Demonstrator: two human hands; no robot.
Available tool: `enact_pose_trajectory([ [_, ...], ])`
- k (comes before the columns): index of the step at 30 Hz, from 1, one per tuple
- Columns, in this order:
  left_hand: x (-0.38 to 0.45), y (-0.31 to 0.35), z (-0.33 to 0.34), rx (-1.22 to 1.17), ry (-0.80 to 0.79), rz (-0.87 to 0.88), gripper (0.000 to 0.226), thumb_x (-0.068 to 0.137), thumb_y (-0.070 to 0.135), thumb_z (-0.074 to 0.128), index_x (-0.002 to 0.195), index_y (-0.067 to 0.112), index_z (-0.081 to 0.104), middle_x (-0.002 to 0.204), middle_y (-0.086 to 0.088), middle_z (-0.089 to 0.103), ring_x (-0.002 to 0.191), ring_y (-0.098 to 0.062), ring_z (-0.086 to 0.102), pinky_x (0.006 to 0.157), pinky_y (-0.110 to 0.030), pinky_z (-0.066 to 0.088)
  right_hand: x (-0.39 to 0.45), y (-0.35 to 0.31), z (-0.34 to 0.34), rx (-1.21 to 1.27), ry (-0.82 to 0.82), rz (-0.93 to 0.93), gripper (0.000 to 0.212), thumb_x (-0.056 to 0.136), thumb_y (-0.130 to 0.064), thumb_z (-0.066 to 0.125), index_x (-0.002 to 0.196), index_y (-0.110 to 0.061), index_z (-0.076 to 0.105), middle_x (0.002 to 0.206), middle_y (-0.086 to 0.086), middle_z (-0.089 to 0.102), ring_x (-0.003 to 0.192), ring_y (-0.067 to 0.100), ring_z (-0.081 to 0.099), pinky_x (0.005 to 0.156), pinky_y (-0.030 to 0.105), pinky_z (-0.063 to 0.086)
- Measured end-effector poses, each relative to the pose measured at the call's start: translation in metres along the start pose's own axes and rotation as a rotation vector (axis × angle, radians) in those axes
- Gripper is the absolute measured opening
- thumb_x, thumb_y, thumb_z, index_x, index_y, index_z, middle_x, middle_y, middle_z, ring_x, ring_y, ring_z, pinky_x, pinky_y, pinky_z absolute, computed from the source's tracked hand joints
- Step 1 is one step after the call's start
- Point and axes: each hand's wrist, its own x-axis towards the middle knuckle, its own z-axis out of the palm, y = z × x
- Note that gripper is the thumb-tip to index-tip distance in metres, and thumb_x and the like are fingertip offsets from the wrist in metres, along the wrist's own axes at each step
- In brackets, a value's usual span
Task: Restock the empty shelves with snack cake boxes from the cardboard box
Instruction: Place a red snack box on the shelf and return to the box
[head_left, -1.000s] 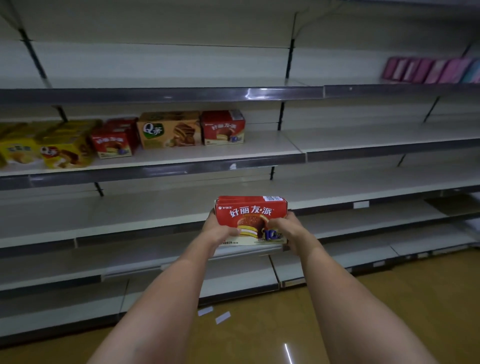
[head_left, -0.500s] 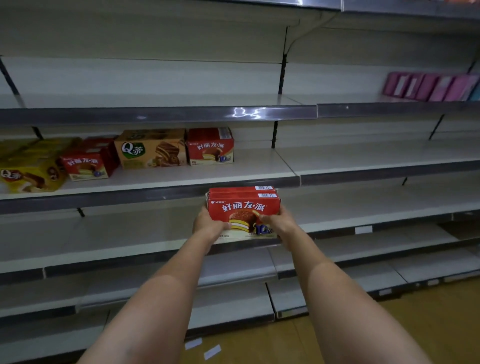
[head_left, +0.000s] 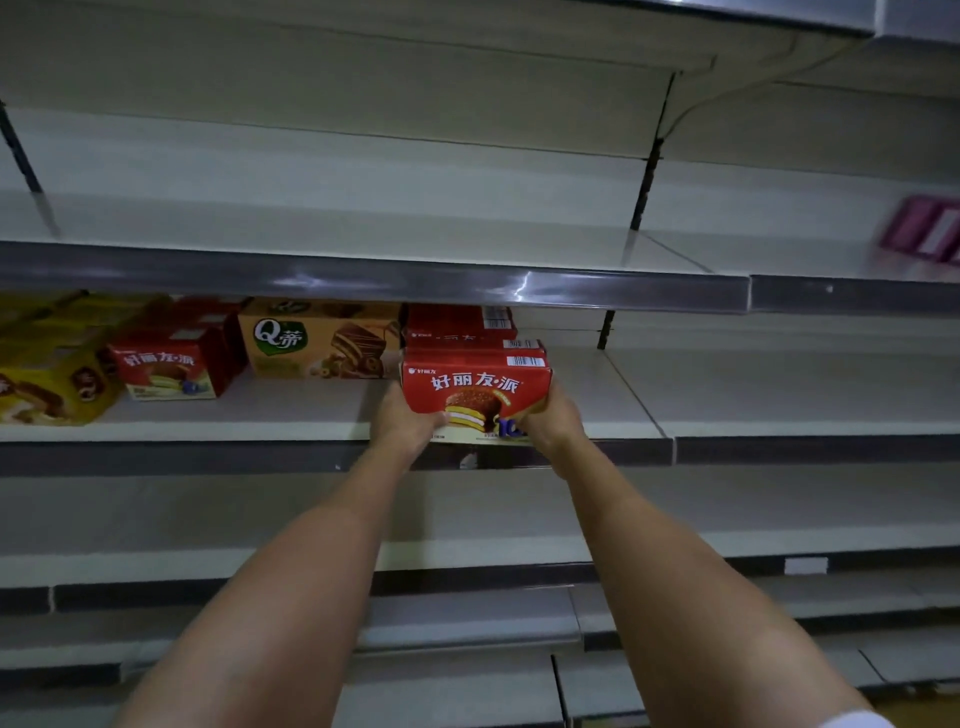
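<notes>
I hold a red snack cake box (head_left: 475, 387) between both hands at the front edge of the stocked shelf (head_left: 623, 410). My left hand (head_left: 402, 423) grips its lower left side and my right hand (head_left: 553, 418) grips its lower right side. A second red box lies pressed behind the first, only its top showing. Just behind them another red box (head_left: 457, 322) stands on the shelf. The cardboard box is out of sight.
To the left on the same shelf stand a tan Q-brand box (head_left: 319, 338), a red box (head_left: 171, 364) and yellow boxes (head_left: 47, 374). Pink packs (head_left: 924, 231) sit on the shelf above at far right. Other shelves above, below and right hold nothing.
Both hands have raised the red boxes from below the shelf's edge up to the level of the stocked shelf, right in front of the red box standing there. The view moved closer and upward.
</notes>
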Motion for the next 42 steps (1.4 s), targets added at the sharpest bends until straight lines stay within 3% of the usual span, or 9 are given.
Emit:
enact_pose_trajectory([
  [8, 0.048, -0.005, 0.002, 0.393, 0.077, 0.082, 0.054, 0.079, 0.036, 0.075, 0.124, 0.015, 0.055, 0.120, -0.010, 0.064, 0.109, -0.030, 0.060, 0.079, -0.034, 0.044, 0.065, 0.009, 0.021, -0.084, 0.015, 0.016, 0.051, 0.088, -0.020, 0.066, 0.133, -0.018, 0.042, 0.126, 0.008, 0.059, 0.119, 0.027, 0.055, 0.101, 0.046, 0.045],
  [12, 0.063, -0.015, 0.013, 0.457, 0.072, 0.075, 0.055, 0.078, 0.041, 0.074, 0.123, 0.015, 0.055, 0.120, -0.010, 0.062, 0.107, -0.031, 0.059, 0.081, -0.035, 0.048, 0.082, 0.027, 0.025, -0.229, 0.014, 0.030, 0.051, 0.087, -0.027, 0.066, 0.133, -0.023, 0.042, 0.124, 0.006, 0.059, 0.117, 0.028, 0.054, 0.099, 0.046, 0.046],
  [19, 0.078, -0.018, 0.020, 0.385, 0.099, 0.074, 0.052, 0.079, 0.032, 0.076, 0.124, 0.016, 0.055, 0.125, -0.010, 0.060, 0.112, -0.031, 0.058, 0.086, -0.037, 0.047, 0.101, 0.029, 0.027, -0.234, -0.004, -0.022, 0.044, 0.089, -0.029, 0.065, 0.129, -0.020, 0.048, 0.124, 0.005, 0.061, 0.114, 0.025, 0.057, 0.099, 0.040, 0.046],
  [26, 0.078, -0.013, 0.026, 0.318, 0.104, 0.045, 0.047, 0.084, 0.022, 0.070, 0.126, 0.014, 0.051, 0.123, -0.011, 0.061, 0.111, -0.030, 0.058, 0.081, -0.031, 0.043, 0.105, 0.031, 0.029, -0.159, 0.017, 0.003, 0.040, 0.091, -0.023, 0.063, 0.128, -0.017, 0.049, 0.124, 0.007, 0.061, 0.114, 0.026, 0.057, 0.097, 0.038, 0.046],
  [33, 0.068, -0.011, 0.034, 0.063, 0.077, -0.010, 0.060, 0.079, 0.012, 0.070, 0.132, 0.016, 0.043, 0.125, -0.010, 0.059, 0.113, -0.030, 0.057, 0.095, -0.036, 0.047, 0.102, 0.023, 0.033, 0.019, -0.033, 0.043, 0.043, 0.089, -0.023, 0.065, 0.128, -0.018, 0.048, 0.126, 0.008, 0.059, 0.118, 0.026, 0.055, 0.104, 0.043, 0.043],
  [38, 0.054, -0.004, 0.032, -0.071, 0.081, -0.041, 0.055, 0.078, 0.002, 0.067, 0.128, 0.009, 0.045, 0.118, -0.012, 0.062, 0.106, -0.028, 0.058, 0.085, -0.030, 0.044, 0.091, 0.019, 0.033, 0.146, -0.058, 0.102, 0.050, 0.089, -0.020, 0.066, 0.132, -0.014, 0.041, 0.127, 0.009, 0.056, 0.119, 0.027, 0.054, 0.104, 0.042, 0.043],
  [42, 0.039, 0.002, 0.022, 0.031, 0.116, -0.092, 0.045, 0.089, 0.006, 0.060, 0.130, -0.001, 0.045, 0.129, -0.019, 0.055, 0.116, -0.033, 0.053, 0.086, -0.029, 0.040, 0.074, 0.019, 0.027, 0.105, -0.021, 0.151, 0.048, 0.091, -0.016, 0.061, 0.133, -0.010, 0.039, 0.131, 0.011, 0.052, 0.119, 0.028, 0.052, 0.098, 0.039, 0.043],
])
